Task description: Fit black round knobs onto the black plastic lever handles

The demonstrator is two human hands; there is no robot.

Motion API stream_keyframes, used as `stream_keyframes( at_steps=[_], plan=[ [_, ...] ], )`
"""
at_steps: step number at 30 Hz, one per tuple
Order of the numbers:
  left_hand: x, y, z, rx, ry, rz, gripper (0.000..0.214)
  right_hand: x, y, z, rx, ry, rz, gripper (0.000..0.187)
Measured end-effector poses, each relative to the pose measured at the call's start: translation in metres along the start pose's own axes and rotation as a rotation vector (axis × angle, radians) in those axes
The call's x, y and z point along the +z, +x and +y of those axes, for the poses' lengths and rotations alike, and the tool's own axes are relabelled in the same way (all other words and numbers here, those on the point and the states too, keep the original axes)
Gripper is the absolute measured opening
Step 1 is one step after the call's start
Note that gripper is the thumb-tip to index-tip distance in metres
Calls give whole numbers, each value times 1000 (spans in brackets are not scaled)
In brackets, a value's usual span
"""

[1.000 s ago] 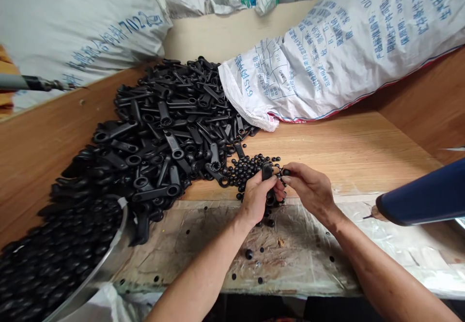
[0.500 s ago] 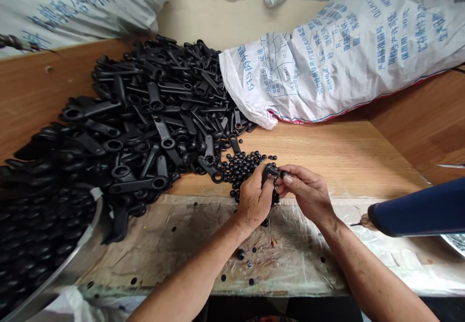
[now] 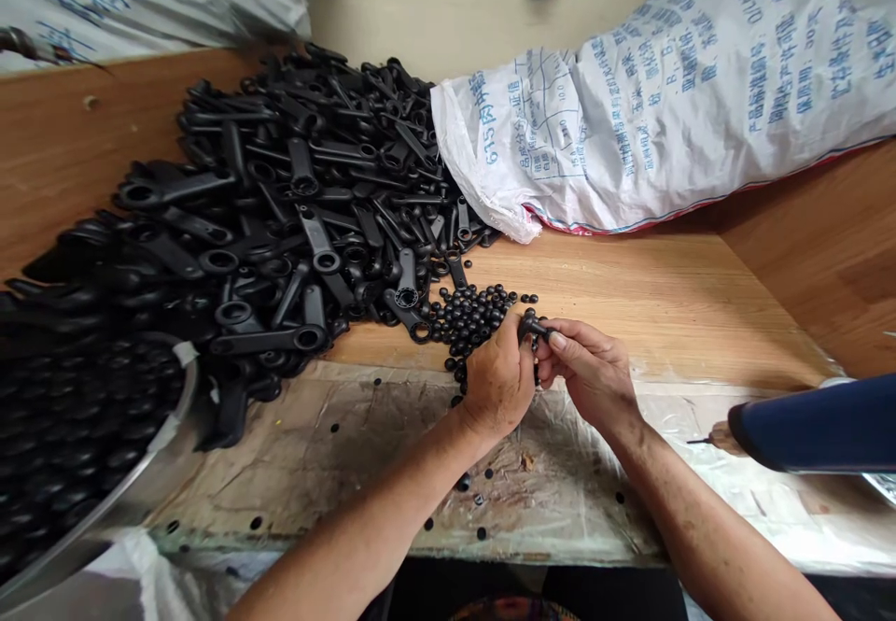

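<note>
Over a heap of small black balls (image 3: 466, 313), both hands come together on one black plastic crank handle (image 3: 535, 325). My left hand (image 3: 498, 378) is closed around its body, and the fingers cover much of it. With thumb and fingertips, my right hand (image 3: 588, 364) pinches the end that points right; whether a separate ball sits there is hidden. To the left lies a large pile of similar black crank handles (image 3: 326, 252), several with a ring-shaped end.
A metal basin (image 3: 186, 406) full of black round pieces stands at the lower left. A printed white sack (image 3: 595, 135) lies at the back right. From the right juts a dark blue tool (image 3: 812, 425) with a thin tip. Loose black pieces dot the plastic-covered front edge.
The crank handle has turned in my hands, its shaft now slanting down to the right. The view has shifted slightly. Both hands stay closed on the piece.
</note>
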State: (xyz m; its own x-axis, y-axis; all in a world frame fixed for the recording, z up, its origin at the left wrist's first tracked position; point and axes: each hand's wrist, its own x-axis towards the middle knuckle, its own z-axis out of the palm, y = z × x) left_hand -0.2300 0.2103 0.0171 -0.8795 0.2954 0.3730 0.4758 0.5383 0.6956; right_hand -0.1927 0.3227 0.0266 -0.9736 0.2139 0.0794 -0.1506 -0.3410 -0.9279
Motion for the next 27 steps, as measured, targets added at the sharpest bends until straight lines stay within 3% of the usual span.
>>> stream_keyframes(
  at_steps=[4, 9, 11, 16, 19, 21, 25, 27],
  plan=[
    [2, -3, 0, 23, 118, 0, 38, 2, -5, 4, -46, -79, 51, 15],
    [3, -2, 0, 36, 247, -79, 40, 5, -10, 9, -175, -351, 189, 17],
    [2, -1, -1, 45, 268, -103, 40, 4, -7, 4, -152, -432, 193, 17],
    [-5, -1, -1, 96, 273, -228, 39, -11, 6, -25, 131, -666, -169, 29],
    [-7, -7, 4, 168, 255, -259, 40, -22, 5, -41, 105, -804, -290, 27],
    [-4, -15, 8, 231, 270, -295, 36, -29, -2, -44, 55, -785, -221, 29],
    [11, -38, 13, 408, 354, -453, 36, -34, -22, -35, -90, -697, 131, 39],
    [20, -48, 15, 511, 418, -540, 41, -31, -33, -33, -128, -676, 210, 35]
  ],
)
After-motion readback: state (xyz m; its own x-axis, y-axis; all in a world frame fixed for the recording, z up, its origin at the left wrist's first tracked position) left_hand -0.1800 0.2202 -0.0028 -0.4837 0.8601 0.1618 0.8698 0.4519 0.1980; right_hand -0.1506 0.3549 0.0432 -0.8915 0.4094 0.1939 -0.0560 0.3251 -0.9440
